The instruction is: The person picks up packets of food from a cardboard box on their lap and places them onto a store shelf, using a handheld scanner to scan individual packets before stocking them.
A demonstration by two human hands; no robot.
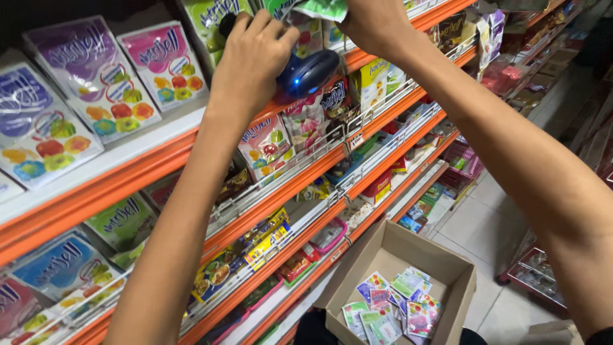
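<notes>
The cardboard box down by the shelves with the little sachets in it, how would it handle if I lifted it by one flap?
The cardboard box would probably feel light: only a thin layer of sachets covers its floor. Its open flaps look thin, so one would likely bend. Tilted, the loose sachets would probably slide.

The left hand [252,57] grips a dark blue scanner [310,72] at the orange shelf [115,185]; the right hand [373,22] holds a green packet [322,9].

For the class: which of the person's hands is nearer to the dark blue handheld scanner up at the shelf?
Left. The left hand grips the scanner; the right hand is just above it, holding a green packet.
</notes>
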